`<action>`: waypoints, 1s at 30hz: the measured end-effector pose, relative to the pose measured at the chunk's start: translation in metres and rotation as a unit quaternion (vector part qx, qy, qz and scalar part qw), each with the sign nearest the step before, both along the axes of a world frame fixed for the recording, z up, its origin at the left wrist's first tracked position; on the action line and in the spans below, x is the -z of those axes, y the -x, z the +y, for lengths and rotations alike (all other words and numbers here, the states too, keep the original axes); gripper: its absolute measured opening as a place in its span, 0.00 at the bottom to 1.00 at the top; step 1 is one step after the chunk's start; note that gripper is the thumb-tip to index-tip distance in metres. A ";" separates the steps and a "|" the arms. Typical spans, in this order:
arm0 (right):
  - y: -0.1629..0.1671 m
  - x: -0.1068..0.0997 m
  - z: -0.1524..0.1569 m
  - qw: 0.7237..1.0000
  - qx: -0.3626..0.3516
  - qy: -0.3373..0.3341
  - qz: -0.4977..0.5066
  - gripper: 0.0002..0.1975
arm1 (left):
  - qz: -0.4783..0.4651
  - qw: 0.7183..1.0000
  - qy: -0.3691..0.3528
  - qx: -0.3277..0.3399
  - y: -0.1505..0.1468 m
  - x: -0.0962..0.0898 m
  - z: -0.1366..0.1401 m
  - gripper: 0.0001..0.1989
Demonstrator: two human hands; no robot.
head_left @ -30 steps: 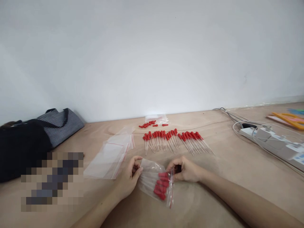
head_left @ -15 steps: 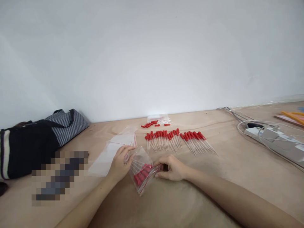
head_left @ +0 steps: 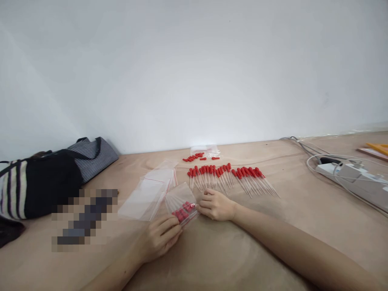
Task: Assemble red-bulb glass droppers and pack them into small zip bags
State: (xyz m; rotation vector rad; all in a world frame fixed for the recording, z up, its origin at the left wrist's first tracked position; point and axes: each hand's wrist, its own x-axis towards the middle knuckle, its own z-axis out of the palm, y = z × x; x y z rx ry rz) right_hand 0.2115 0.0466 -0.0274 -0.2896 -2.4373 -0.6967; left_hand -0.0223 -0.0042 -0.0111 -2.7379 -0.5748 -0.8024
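The clear bag (head_left: pixel 176 199), containing red-bulbed droppers (head_left: pixel 182 213), is at the lower centre of the frame. The left hand (head_left: pixel 163 236) has its grip clamped on the bag's near left edge; the right hand (head_left: pixel 216 205) has its grip clamped on the right corner. Loose droppers (head_left: pixel 249 173) lie on the bench (head_left: pixel 242 258), right of centre. Flat bags (head_left: pixel 141 199) lie left of centre.

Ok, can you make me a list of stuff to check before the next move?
1. Left hand touching the plastic bag: ok, at its near edge.
2. Right hand on the bag: ok, at its right corner.
3. Droppers inside the bag: ok, red tops show through.
4. Bag fully closed: cannot tell.
5. Spare bags lying flat: ok, overlapping on the table.
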 end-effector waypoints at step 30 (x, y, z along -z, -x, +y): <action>-0.001 0.007 0.012 0.978 0.116 0.067 0.161 0.10 | 0.008 0.986 -0.035 -0.162 -0.007 0.005 0.036 0.12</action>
